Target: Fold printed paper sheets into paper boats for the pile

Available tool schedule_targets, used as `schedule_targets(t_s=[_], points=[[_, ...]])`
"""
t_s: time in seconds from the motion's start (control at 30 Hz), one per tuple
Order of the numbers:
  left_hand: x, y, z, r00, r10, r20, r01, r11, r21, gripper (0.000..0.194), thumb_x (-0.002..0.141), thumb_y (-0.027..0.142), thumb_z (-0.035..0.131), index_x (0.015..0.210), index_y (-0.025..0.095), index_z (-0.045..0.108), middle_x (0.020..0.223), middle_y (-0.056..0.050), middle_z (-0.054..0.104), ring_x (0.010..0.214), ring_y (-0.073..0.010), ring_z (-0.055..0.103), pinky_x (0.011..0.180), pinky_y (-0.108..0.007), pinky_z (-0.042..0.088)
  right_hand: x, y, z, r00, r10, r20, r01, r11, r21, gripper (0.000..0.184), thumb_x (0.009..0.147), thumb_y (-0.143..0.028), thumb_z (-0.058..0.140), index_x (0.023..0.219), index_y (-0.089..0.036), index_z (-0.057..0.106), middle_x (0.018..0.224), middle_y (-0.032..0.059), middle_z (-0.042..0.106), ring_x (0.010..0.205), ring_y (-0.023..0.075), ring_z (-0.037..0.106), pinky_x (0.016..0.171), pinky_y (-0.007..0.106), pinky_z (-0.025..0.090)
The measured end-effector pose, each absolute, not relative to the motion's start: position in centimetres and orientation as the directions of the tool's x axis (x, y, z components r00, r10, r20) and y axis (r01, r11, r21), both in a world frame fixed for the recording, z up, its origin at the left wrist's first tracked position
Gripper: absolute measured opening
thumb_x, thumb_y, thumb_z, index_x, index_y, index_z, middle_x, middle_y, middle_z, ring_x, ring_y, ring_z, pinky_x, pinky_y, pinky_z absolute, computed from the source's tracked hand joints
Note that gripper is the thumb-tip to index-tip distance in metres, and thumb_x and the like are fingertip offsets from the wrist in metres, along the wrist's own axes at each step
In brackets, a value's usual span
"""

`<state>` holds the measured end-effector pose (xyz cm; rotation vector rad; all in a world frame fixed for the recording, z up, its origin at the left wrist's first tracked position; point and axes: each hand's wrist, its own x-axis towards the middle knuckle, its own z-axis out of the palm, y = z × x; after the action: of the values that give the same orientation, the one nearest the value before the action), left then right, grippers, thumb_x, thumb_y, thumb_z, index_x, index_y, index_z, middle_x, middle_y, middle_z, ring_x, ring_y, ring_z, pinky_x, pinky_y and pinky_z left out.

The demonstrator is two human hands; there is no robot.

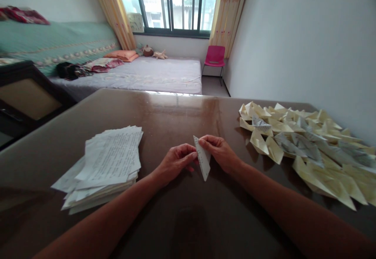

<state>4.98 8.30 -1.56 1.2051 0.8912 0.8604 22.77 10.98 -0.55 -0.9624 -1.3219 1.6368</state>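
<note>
A small folded piece of printed paper [203, 160], shaped like a narrow slanted strip with pointed ends, is held up just above the table between my hands. My right hand [219, 150] pinches its upper right side, with the thumb on the near face and the fingers behind. At its left edge, my left hand [179, 160] has its thumb and fingers closed on the paper. Left of my hands lies a stack of printed sheets [110, 159]. Over on the right is a spread of folded paper boats [266, 145], mostly cream with several grey printed ones.
The glossy brown table [176, 114] reflects the window. Beyond it are a bed [164, 71] and a pink chair [214, 57]. A dark wooden cabinet or chair back [32, 94] stands at the left edge. A white wall [293, 44] runs along the right.
</note>
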Motion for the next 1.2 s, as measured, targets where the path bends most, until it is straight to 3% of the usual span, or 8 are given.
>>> schedule_targets(t_s=[0.27,0.4,0.53,0.63,0.7,0.9,1.03,1.2], points=[[5.5,7.9,-1.5,0.398,0.917,-0.004,0.043,-0.014,0.999,0.027,0.083,0.039,0.061,0.091,0.013,0.054,0.075,-0.001,0.059,0.066,-0.0119,0.057,0.047,-0.019,0.050,22.2,10.5,-0.8,-0.422,0.904,-0.063,-0.092,-0.112,-0.989,0.034,0.080,-0.051,0.063,0.079,-0.017,0.059,0.060,-0.0035,0.058,0.048,0.0089,0.051,0.046,0.021,0.040],[5.5,8.0,-1.6,0.332,0.943,0.014,0.113,-0.055,0.992,0.023,0.083,0.037,0.059,0.086,0.014,0.054,0.070,0.000,0.057,0.058,-0.0105,0.054,0.044,-0.020,0.049,22.3,10.7,-1.1,-0.353,0.929,0.110,0.161,0.176,-0.971,0.033,0.091,-0.048,0.046,0.095,-0.019,0.062,0.078,0.0018,0.064,0.067,0.0145,0.058,0.059,0.027,0.048],[5.1,8.5,-1.9,0.171,0.985,0.010,0.111,-0.029,0.993,0.024,0.081,0.037,0.060,0.084,0.015,0.053,0.068,0.000,0.058,0.057,-0.0112,0.054,0.044,-0.020,0.048,22.7,10.3,-0.7,-0.263,0.801,0.537,0.547,0.583,-0.601,0.032,0.090,-0.036,0.051,0.118,-0.022,0.060,0.119,0.0090,0.061,0.113,0.0239,0.051,0.098,0.042,0.041],[4.8,8.6,-1.9,0.160,0.987,0.029,0.100,-0.046,0.994,0.023,0.081,0.036,0.059,0.086,0.014,0.054,0.072,-0.001,0.060,0.063,-0.0121,0.056,0.048,-0.019,0.048,22.7,9.7,-0.6,-0.418,0.728,0.544,0.626,0.665,-0.408,0.042,0.084,-0.034,0.060,0.125,-0.023,0.056,0.125,0.0088,0.059,0.117,0.0266,0.048,0.101,0.045,0.039],[4.7,8.5,-1.9,0.176,0.982,0.073,0.126,-0.096,0.987,0.019,0.081,0.032,0.059,0.087,0.014,0.056,0.076,-0.001,0.060,0.066,-0.0119,0.056,0.051,-0.019,0.047,22.5,9.6,-0.9,-0.475,0.731,0.491,0.611,0.675,-0.414,0.050,0.082,-0.032,0.062,0.130,-0.023,0.053,0.128,0.0087,0.058,0.117,0.0270,0.047,0.100,0.046,0.041],[4.7,8.3,-1.7,0.197,0.973,0.123,0.208,-0.164,0.964,0.012,0.081,0.027,0.057,0.087,0.016,0.058,0.080,-0.002,0.061,0.077,-0.0145,0.060,0.059,-0.020,0.049,22.7,10.3,-2.0,-0.475,0.802,0.362,0.468,0.579,-0.668,0.048,0.083,-0.022,0.057,0.131,-0.022,0.051,0.121,0.0093,0.062,0.107,0.0221,0.056,0.084,0.036,0.052],[5.1,7.9,-1.4,0.188,0.965,0.182,0.332,-0.237,0.913,0.005,0.079,0.022,0.056,0.080,0.017,0.057,0.079,-0.001,0.060,0.076,-0.0137,0.058,0.062,-0.021,0.049,22.6,10.3,-1.9,-0.482,0.766,0.426,0.528,0.642,-0.556,0.054,0.081,-0.014,0.054,0.135,-0.022,0.047,0.124,0.0101,0.060,0.112,0.0244,0.052,0.097,0.042,0.045],[5.7,7.3,-1.0,0.164,0.965,0.203,0.433,-0.255,0.865,0.010,0.081,0.024,0.055,0.090,0.018,0.053,0.087,-0.003,0.061,0.079,-0.0149,0.061,0.058,-0.021,0.046,22.0,10.4,-2.0,-0.491,0.738,0.464,0.513,0.675,-0.530,0.037,0.088,-0.013,0.045,0.123,-0.020,0.054,0.116,0.0098,0.062,0.106,0.0229,0.054,0.095,0.039,0.044]])
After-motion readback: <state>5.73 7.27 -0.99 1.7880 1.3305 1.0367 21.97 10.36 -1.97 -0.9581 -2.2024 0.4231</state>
